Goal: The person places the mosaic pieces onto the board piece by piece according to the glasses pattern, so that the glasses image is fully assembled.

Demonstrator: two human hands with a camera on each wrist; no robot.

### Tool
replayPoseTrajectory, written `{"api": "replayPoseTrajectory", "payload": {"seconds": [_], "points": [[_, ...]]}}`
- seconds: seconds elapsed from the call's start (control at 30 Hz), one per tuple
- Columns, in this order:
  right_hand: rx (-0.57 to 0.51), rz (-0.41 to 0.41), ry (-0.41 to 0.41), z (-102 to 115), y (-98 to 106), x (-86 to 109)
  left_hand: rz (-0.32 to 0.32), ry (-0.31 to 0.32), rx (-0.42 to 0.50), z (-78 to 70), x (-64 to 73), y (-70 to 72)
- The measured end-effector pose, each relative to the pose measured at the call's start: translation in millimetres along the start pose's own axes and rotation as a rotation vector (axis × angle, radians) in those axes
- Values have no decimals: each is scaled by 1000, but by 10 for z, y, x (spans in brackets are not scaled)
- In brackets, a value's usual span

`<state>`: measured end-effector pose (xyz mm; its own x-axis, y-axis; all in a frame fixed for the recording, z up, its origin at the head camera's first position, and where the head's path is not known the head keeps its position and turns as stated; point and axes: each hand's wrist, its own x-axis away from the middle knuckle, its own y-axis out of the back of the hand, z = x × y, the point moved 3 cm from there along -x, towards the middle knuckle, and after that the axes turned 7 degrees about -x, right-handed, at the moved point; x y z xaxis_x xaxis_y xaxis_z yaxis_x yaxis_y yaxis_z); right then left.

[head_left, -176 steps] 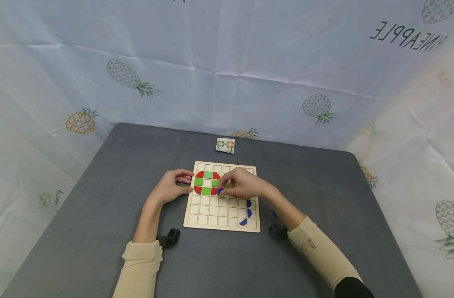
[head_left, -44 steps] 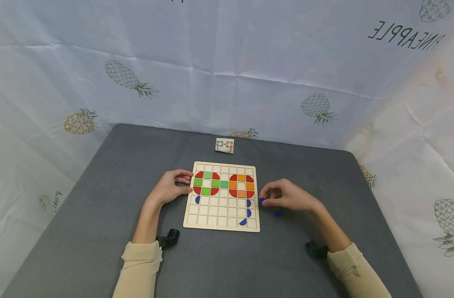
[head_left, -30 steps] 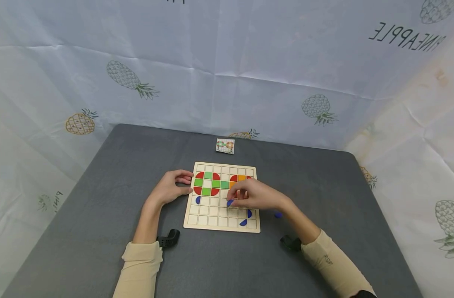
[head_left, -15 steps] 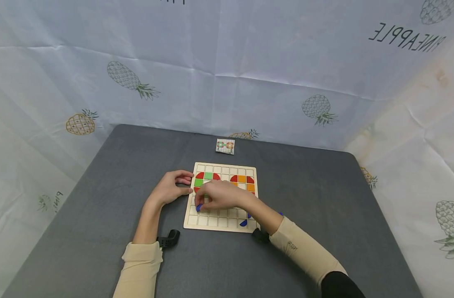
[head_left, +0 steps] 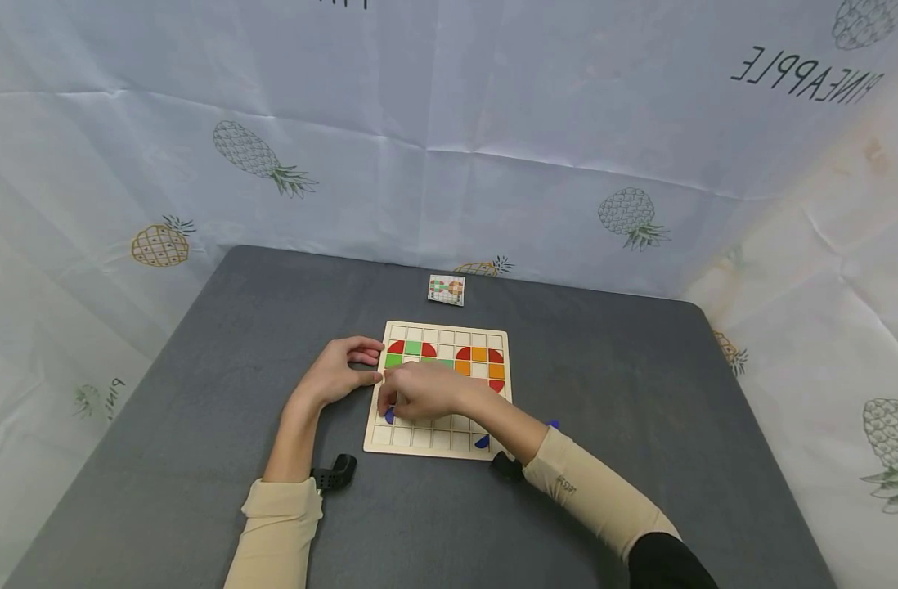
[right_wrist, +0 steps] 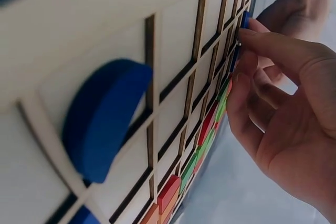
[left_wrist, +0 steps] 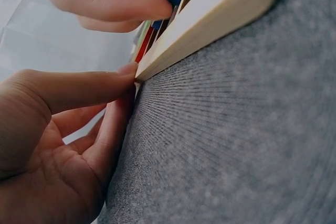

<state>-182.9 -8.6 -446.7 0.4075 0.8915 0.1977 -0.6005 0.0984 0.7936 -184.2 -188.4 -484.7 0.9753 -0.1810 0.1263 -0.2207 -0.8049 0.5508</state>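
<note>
My right hand (head_left: 423, 391) reaches across the wooden grid board (head_left: 437, 438) and pinches a blue half-circle piece (head_left: 389, 415) at a left-hand cell, below the red and green pieces. The right wrist view shows thumb and finger at that blue piece (right_wrist: 245, 19), which stands partly raised on edge. With its thumb straight, my left hand (head_left: 330, 372) rests against the board's left edge; in the left wrist view the thumb tip touches the rim (left_wrist: 173, 43). Another blue half-circle (right_wrist: 105, 119) lies tilted on the cells near the right front. My right hand covers part of the pattern.
Red and orange pieces (head_left: 479, 354) fill cells at the board's upper right. A small pattern card (head_left: 446, 290) lies behind the board on the grey table (head_left: 603, 360). One blue piece (head_left: 554, 424) shows right of the board, partly behind the right forearm. A pineapple-print curtain hangs behind.
My right hand picked up a blue half-circle from the board's right side and carried it left to a cell under the blue piece set there earlier. The left hand stayed put.
</note>
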Motion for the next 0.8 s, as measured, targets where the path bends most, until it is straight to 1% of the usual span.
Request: {"api": "replayPoseTrajectory", "payload": {"seconds": [0.27,0.43,0.6,0.8], "points": [[-70,-19,49,-52,43,69,1,6,-2,14,-2,-3],[-111,-48,38,-122,88,183,1,14,4,11,-3,-6],[-185,-71,30,-191,114,355,-1,22,0,8,-3,-8],[-300,-93,-13,-272,153,668,-4,27,-4,12,-5,-14]]}}
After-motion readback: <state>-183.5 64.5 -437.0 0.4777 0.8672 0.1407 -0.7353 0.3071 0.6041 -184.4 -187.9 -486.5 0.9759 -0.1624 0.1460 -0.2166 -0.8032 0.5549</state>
